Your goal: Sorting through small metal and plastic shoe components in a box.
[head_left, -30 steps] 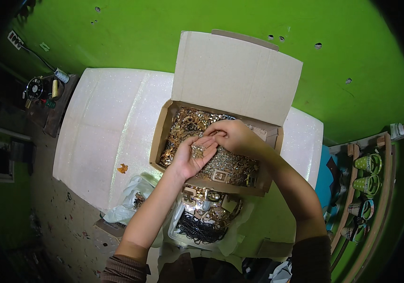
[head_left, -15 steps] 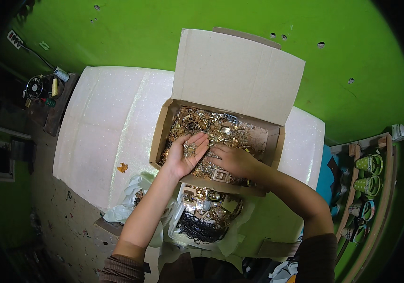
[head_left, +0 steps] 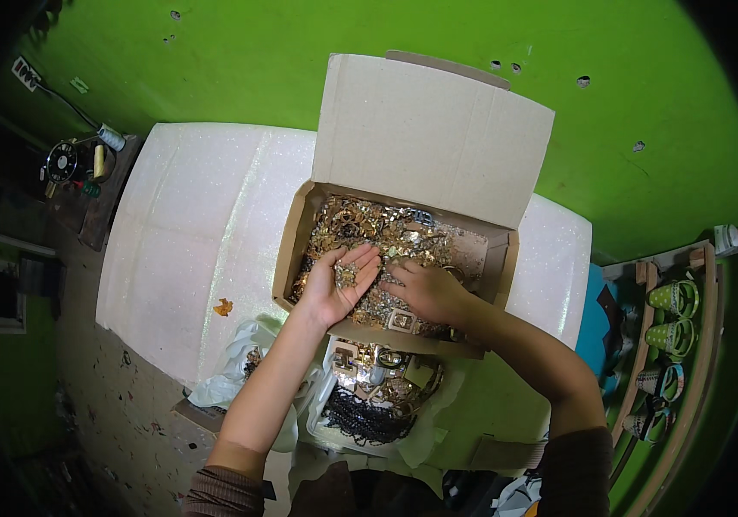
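Observation:
My left hand [head_left: 327,291] is held palm up over the open cardboard box [head_left: 289,258], its fingers stretched out and the thumb apart. Small shiny bits [head_left: 345,275] show between thumb and fingers; I cannot tell whether they lie on the hand or below it. Close to those fingertips, my right hand [head_left: 429,293] is bent down to the gold and silver trinkets [head_left: 360,220] that fill the box, fingers curled and whatever they pinch too small to make out. A pale square buckle [head_left: 401,320] lies just below the right hand.
The box's lid [head_left: 438,129] stands raised against the green wall. Nearer me sits a plastic-lined container with buckles and black beaded strands [head_left: 369,415], beside a pale plastic bag [head_left: 235,362]. A white glittery tabletop [head_left: 188,215] spreads under the box. Sandals [head_left: 675,297] hang on a right-hand rack.
My right hand has shifted slightly, its fingers moving a little over the trinkets. My left hand stays palm up in nearly the same place.

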Motion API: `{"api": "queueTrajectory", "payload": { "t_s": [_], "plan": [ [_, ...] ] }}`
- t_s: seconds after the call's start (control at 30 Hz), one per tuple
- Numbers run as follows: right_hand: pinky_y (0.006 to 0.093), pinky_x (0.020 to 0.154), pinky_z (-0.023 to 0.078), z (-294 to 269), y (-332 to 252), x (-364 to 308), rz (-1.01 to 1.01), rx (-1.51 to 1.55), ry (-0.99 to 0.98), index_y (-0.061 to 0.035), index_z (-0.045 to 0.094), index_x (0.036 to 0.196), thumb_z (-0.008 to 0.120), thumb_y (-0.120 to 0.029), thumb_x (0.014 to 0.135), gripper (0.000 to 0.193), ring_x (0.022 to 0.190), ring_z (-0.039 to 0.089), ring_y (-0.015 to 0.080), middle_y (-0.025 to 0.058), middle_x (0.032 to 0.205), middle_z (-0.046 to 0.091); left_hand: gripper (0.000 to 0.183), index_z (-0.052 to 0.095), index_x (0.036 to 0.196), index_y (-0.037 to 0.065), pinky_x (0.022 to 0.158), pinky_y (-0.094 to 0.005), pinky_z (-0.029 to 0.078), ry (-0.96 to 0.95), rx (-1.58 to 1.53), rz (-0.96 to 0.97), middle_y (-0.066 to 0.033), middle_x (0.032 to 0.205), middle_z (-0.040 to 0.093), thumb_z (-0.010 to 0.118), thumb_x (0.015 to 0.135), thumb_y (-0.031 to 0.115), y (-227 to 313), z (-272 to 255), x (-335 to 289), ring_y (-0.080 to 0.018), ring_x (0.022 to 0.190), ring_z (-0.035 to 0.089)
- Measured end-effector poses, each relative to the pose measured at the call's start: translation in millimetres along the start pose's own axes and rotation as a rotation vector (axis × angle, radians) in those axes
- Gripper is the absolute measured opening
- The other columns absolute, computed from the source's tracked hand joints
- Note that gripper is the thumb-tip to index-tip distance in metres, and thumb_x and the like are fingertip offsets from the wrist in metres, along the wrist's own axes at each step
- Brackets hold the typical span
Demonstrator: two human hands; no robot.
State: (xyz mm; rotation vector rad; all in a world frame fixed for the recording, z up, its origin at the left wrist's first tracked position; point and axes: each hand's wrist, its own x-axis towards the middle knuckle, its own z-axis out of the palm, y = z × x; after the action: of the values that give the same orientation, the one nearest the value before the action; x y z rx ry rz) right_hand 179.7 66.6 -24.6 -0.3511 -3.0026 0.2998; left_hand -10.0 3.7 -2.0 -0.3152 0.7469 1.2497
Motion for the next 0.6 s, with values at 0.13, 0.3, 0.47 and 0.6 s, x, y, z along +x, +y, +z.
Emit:
{"api": "queueTrajectory", "payload": {
  "t_s": [0.13, 0.3, 0.47, 0.6],
  "plan": [
    [0.0294, 0.068, 0.052, -1.3, -1.0, 0.7, 0.004, -0.019, -0.007, -0.0081, 0.056, 0.098, 0.048, -0.013, 0.077, 0.023, 0.093, 0.050, 0.0201, 0.0062, 0.099, 0.051, 0.035, 0.050, 0.106, -0.006, 0.088, -0.0333, 0.047, 0.002, 0.006, -0.001, -0.0167, 0.111, 0.054, 0.032, 0.091, 0.019, -0.2, 0.4, -0.7, -0.0239, 0.100, 0.055],
    [0.0314, 0.063, 0.051, -5.1, -1.9, 2.7, 0.028, 0.053, -0.094, -0.0066, 0.056, 0.090, 0.049, -0.014, 0.076, 0.017, 0.089, 0.050, 0.0205, 0.0064, 0.089, 0.049, 0.036, 0.050, 0.106, -0.006, 0.088, -0.0345, 0.048, 0.013, 0.001, 0.000, -0.0170, 0.110, 0.054, 0.031, 0.091, 0.020, 0.1, 0.2, -0.2, -0.0246, 0.100, 0.055],
    [0.0324, 0.062, 0.047, -10.6, 7.1, 4.9, 0.042, 0.141, -0.085, -0.0058, 0.056, 0.092, 0.057, -0.011, 0.068, 0.025, 0.084, 0.051, 0.0212, 0.0072, 0.083, 0.048, 0.034, 0.050, 0.105, -0.007, 0.088, -0.0339, 0.047, 0.008, 0.000, 0.002, -0.0170, 0.110, 0.054, 0.032, 0.091, 0.018, -0.3, 0.7, -0.5, -0.0242, 0.099, 0.055],
    [0.0290, 0.060, 0.048, -10.0, 6.7, 5.6, -0.149, 0.162, 0.012, -0.0070, 0.055, 0.082, 0.049, -0.014, 0.073, 0.012, 0.078, 0.051, 0.0190, 0.0047, 0.083, 0.048, 0.034, 0.050, 0.105, -0.007, 0.088, -0.0337, 0.048, 0.009, 0.001, -0.002, -0.0170, 0.110, 0.054, 0.033, 0.091, 0.018, 0.4, -0.2, -0.5, -0.0241, 0.100, 0.055]
  ]
}}
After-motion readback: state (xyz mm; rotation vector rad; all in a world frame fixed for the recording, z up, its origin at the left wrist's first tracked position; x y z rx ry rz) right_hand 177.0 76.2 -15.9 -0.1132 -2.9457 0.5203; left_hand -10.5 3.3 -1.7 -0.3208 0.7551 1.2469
